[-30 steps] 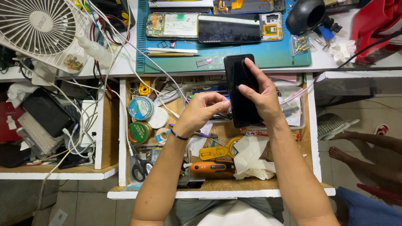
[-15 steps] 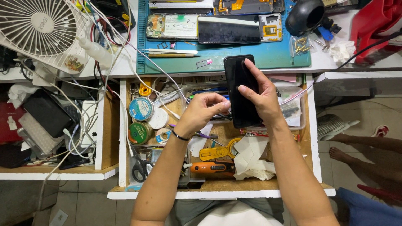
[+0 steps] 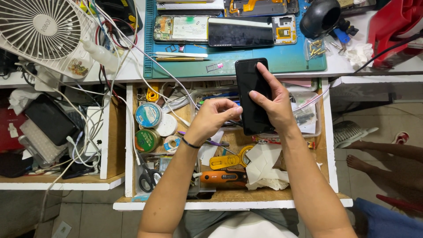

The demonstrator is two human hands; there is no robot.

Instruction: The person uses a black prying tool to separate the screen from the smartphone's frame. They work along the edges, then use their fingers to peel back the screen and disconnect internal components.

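Note:
My right hand [image 3: 272, 102] grips a black smartphone [image 3: 249, 79] upright over an open wooden drawer [image 3: 229, 197], thumb pressed on its dark screen. My left hand [image 3: 212, 117] is pinched at the phone's left edge, fingertips touching its side; what it pinches is too small to tell. A dark band circles my left wrist. On the teal work mat [image 3: 246, 66] behind lie an opened phone body [image 3: 181, 28] and a separate dark screen panel [image 3: 240, 31].
The drawer holds round tins [image 3: 148, 115], scissors [image 3: 149, 177], an orange tool [image 3: 224, 177], a yellow tool [image 3: 229, 160] and crumpled tissue [image 3: 264, 167]. A white fan [image 3: 40, 31] and tangled cables sit left. Another person's bare feet [image 3: 374, 154] rest at the right.
My left hand's fingers have closed in and shifted slightly right against the phone's left edge. The phone and my right hand have hardly moved.

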